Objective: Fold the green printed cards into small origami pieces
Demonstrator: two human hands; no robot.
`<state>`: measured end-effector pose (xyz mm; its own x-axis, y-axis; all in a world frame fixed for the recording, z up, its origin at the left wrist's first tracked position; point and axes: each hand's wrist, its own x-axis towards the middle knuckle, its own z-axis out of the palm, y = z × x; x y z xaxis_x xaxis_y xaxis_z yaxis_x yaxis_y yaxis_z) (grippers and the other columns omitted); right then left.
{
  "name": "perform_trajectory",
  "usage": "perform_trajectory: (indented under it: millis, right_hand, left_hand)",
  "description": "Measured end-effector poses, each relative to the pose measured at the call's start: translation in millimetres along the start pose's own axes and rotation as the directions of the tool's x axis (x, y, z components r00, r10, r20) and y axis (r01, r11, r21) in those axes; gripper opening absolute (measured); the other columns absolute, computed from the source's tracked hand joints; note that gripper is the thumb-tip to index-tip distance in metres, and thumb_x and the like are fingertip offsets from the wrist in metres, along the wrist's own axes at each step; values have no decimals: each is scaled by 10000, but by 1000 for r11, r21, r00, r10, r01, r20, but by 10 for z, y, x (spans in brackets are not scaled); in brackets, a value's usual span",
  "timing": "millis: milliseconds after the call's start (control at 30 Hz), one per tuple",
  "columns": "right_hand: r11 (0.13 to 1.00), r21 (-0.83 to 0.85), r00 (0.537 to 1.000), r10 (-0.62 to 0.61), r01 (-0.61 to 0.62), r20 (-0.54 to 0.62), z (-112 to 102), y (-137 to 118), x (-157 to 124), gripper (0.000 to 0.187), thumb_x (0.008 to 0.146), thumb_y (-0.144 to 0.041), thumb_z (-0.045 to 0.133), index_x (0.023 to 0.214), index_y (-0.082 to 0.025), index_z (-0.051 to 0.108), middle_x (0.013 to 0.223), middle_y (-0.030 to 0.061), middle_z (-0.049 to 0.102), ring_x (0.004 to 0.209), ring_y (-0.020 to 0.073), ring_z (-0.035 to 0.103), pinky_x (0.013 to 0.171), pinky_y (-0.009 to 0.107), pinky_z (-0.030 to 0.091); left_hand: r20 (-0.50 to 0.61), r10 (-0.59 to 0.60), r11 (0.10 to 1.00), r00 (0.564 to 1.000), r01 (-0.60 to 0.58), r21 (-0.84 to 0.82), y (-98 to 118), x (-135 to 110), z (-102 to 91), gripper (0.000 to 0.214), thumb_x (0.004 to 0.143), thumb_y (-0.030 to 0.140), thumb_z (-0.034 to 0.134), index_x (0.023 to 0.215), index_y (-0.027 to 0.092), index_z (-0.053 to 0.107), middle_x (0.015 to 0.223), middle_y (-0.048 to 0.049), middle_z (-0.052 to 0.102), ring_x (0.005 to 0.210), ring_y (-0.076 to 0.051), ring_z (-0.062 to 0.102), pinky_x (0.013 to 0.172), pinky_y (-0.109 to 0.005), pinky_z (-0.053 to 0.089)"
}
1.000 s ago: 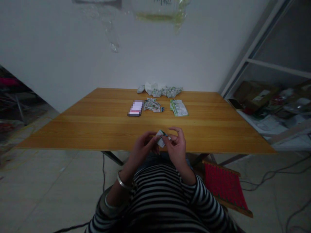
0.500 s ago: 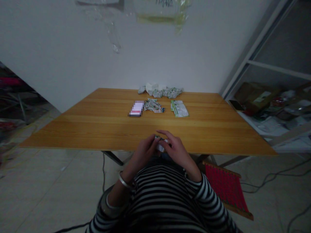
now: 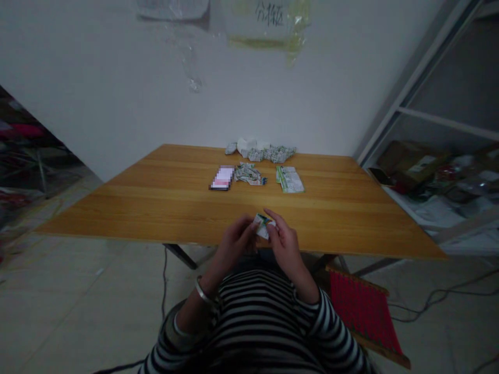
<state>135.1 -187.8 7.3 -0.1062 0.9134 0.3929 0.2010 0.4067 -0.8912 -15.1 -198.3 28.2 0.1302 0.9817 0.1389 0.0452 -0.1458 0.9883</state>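
A small white piece of printed paper or a flat packet (image 3: pixel 262 231), with green, blue and yellow marks, is held between my hands over the table's front edge. My left hand (image 3: pixel 237 240) pinches its left side between thumb and fingers. On the right side, my right hand (image 3: pixel 286 243) grips it with the thumb, while the index finger stretches out above. Beyond my hands lie a heap of crumpled printed strips (image 3: pixel 249 174) and, to the right, a flat stack of green-and-white printed sheets or packets (image 3: pixel 291 179).
A phone with a blurred screen (image 3: pixel 223 178) lies left of the strips on the wooden table (image 3: pixel 156 208). White and patterned crumpled bundles (image 3: pixel 268 152) line the wall. A red woven stool (image 3: pixel 362 309) stands at the right below the table, near a cluttered shelf (image 3: pixel 429 176).
The printed piece has turned flatter and more of its coloured face shows between my hands. My right hand has shifted slightly right. The camera view has tilted up a little.
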Motion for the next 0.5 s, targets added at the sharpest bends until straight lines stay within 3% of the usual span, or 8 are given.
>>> perform_trajectory:
  millis: [100,200,300,400,500]
  right_hand:
    - [999,-46,998,-24,27,53,-63,45,29,310,917,-317,544,1166,-207,693,829,47,724,655,165,612,602,256,461]
    - [993,111,995,37,-47,89,-118,110,59,271,881,-360,604,1038,-198,755,746,36,728,559,146,596,528,246,465]
    - [949,294,986,78,-119,148,-187,140,80,298,858,-390,641,1069,-211,754,684,19,716,522,132,588,506,239,489]
    - [922,366,980,57,-125,190,-285,131,87,282,825,-368,695,1069,-241,754,818,34,747,632,141,647,610,259,546]
    - [909,389,959,40,-151,280,-379,121,74,312,805,-335,726,1105,-250,737,941,48,740,744,153,682,699,276,565]
  left_hand:
    - [-46,26,989,999,-19,145,27,-2,-53,282,873,420,604,834,147,665,504,55,510,425,-78,458,415,-167,361]
    - [-88,77,971,993,-55,231,5,-3,-88,232,866,348,620,879,148,736,511,34,575,427,-83,497,437,-172,398]
    - [-54,122,981,991,-112,156,-24,2,-101,222,849,277,635,990,160,759,708,-28,721,573,-121,635,574,-207,519]
    - [3,126,989,992,-126,81,-18,3,-116,244,851,256,632,1043,173,757,871,-68,770,733,-169,704,703,-264,570]
    - [52,123,984,991,-129,122,16,-3,-149,249,837,241,661,1066,202,752,991,-75,776,850,-203,723,799,-308,570]
